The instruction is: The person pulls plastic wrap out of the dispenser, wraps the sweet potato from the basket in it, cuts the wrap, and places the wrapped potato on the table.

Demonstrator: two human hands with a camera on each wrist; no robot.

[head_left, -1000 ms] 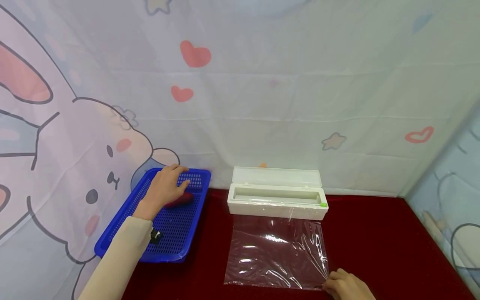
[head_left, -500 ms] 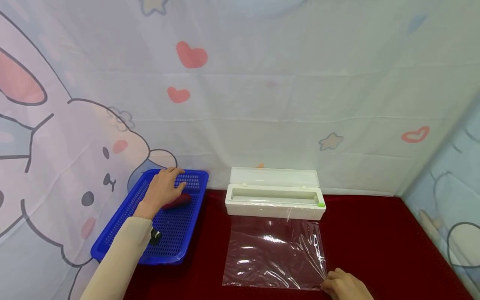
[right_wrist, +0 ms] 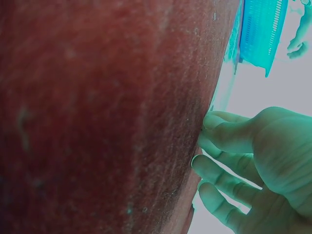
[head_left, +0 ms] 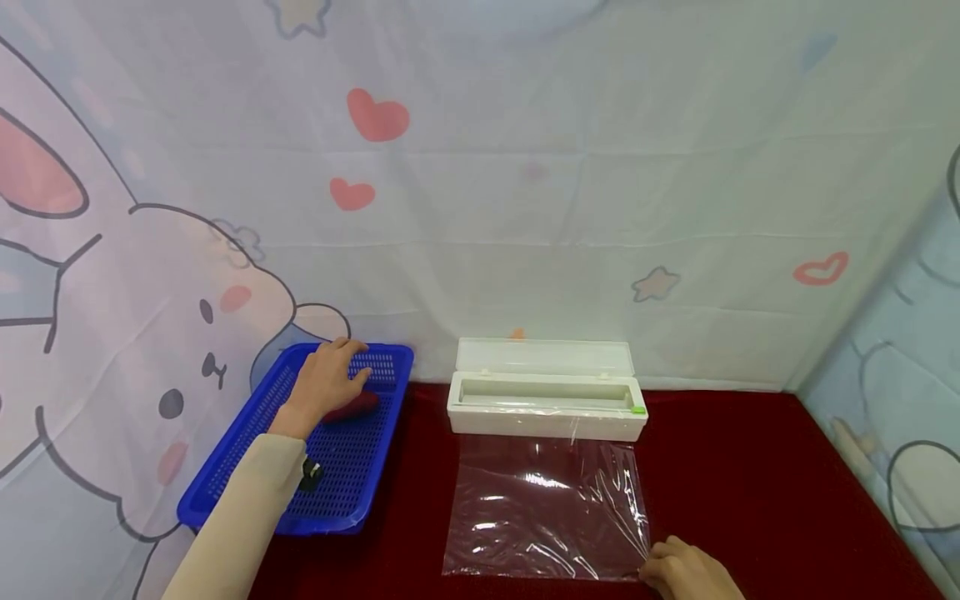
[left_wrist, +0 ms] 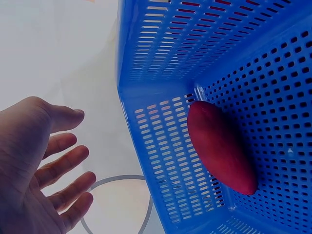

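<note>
My left hand (head_left: 326, 385) hovers over the blue plastic basket (head_left: 352, 492), its fingers loosely bent and holding nothing. Below it in the basket lies a red sweet potato (left_wrist: 219, 148), partly covered by the hand in the head view. From the left wrist view, the palm and fingers stand apart from the sweet potato. At the front right corner of a sheet of clear cling film (head_left: 547, 517), my right hand (head_left: 692, 571) pinches the film's edge between thumb and forefinger. The film runs out from a white cling film dispenser (head_left: 547, 423), whose lid is raised.
A dark red cloth (head_left: 742, 483) covers the table. Behind it hangs a pale printed curtain (head_left: 480, 208), with another at the right side. A green slider (head_left: 638, 410) sits at the dispenser's right end. The black wrist camera (head_left: 311, 475) overlaps the basket.
The head view has shifted slightly, so everything sits a little further left. Both hands keep their places over the basket and at the film's corner.
</note>
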